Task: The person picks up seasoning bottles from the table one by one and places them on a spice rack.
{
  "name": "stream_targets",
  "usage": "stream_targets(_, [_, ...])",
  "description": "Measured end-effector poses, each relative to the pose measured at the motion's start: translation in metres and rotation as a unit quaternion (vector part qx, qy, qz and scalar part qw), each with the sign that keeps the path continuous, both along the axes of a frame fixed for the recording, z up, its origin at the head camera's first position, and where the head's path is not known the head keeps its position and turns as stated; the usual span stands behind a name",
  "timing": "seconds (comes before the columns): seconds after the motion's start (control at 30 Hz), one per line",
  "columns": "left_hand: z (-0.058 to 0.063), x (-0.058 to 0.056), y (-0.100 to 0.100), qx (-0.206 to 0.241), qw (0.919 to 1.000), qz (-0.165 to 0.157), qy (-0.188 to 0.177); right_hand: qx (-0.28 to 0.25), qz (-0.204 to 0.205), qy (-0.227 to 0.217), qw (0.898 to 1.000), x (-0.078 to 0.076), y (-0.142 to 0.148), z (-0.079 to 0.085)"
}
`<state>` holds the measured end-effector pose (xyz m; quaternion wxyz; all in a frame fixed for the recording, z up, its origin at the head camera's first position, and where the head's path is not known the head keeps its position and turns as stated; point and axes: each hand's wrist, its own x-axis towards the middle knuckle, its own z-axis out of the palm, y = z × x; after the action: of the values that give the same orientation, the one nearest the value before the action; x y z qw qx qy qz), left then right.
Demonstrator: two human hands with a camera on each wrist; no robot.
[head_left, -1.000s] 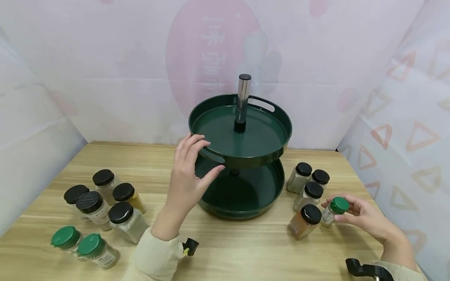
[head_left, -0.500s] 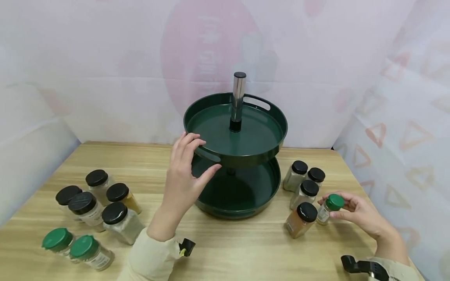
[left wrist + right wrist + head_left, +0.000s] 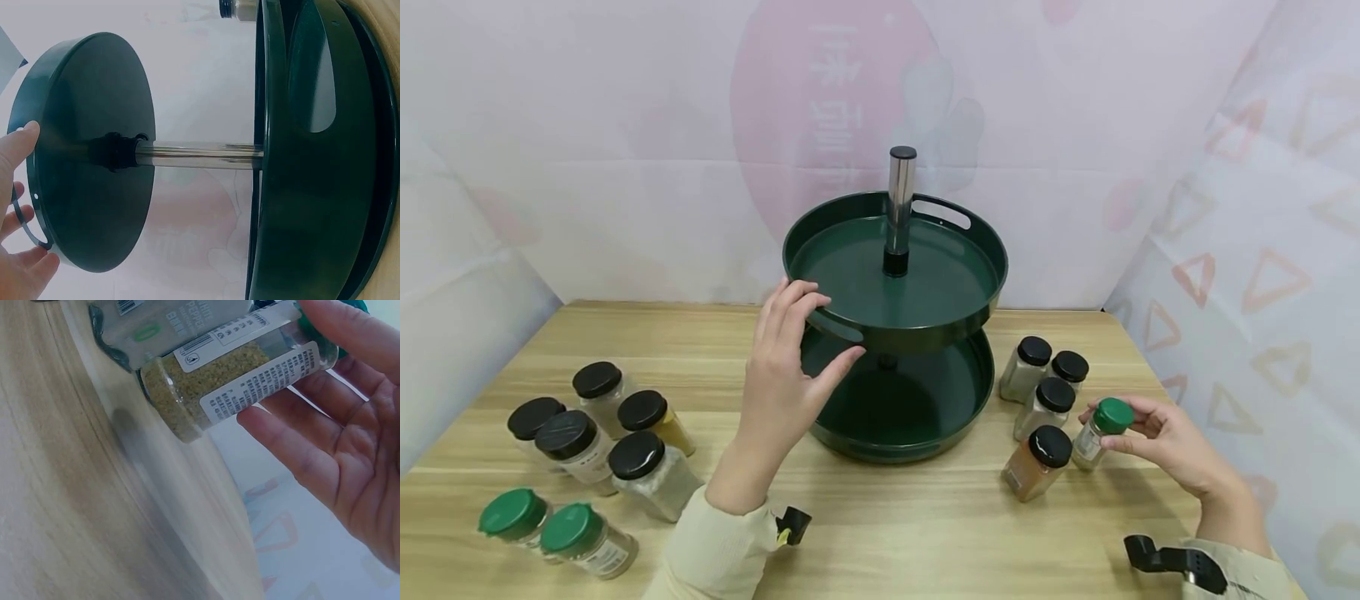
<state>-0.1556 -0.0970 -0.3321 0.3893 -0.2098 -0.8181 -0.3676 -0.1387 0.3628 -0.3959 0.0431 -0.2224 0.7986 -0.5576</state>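
Note:
A dark green two-tier round tray [image 3: 820,265] stands at the table's middle, its chrome post [image 3: 901,196] rising through the upper tier. My left hand [image 3: 782,379] holds the upper tier's near-left rim at the handle slot. In the left wrist view, the thumb [image 3: 22,144] lies against the tier's side and the other fingers are at the slot. My right hand [image 3: 1172,442] pinches a green-lidded spice jar [image 3: 1088,443] between thumb and fingers. In the right wrist view, this jar [image 3: 219,381] contains coarse brownish-green seasoning and appears slightly off the table.
Several black-lidded jars [image 3: 1043,410] stand at the right, including one with orange powder [image 3: 1030,473] beside the held jar. More black-lidded jars [image 3: 658,479] and two green-lidded jars [image 3: 598,550] stand at the left. Printed cloth [image 3: 647,208] hangs behind the wooden table [image 3: 880,533].
The right hand has raised the green-lidded spice jar slightly. The left hand stays on the upper tier's rim. The head view has shifted a little, moving the scene leftward in the picture.

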Motion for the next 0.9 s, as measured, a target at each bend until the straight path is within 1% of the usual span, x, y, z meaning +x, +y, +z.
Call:
stream_targets(0.13, [0.001,0.001,-0.001,0.005,1.0,0.0,0.001,0.007,-0.007,0.015,1.0,0.002,-0.004,0.008])
stream_targets(0.3, [0.001,-0.001,-0.002,-0.006,1.0,0.0,0.006,0.014,-0.041,0.028,0.999,0.005,-0.007,0.014])
stream_targets(0.43, [0.001,-0.001,0.0,-0.007,0.9999,-0.005,0.006,0.008,-0.053,0.039,0.998,0.007,-0.008,0.017])
stream_targets(0.53, [0.002,-0.001,0.0,-0.001,0.9999,-0.008,0.007,0.007,-0.051,0.049,0.997,0.008,-0.008,0.02])
stream_targets(0.73, [0.001,0.0,0.0,-0.002,1.0,-0.004,0.002,0.016,-0.056,0.065,0.996,0.012,-0.011,0.027])
stream_targets(0.9, [-0.001,-0.001,0.0,-0.008,1.0,-0.001,0.001,-0.018,-0.034,0.082,0.996,0.013,-0.015,0.035])
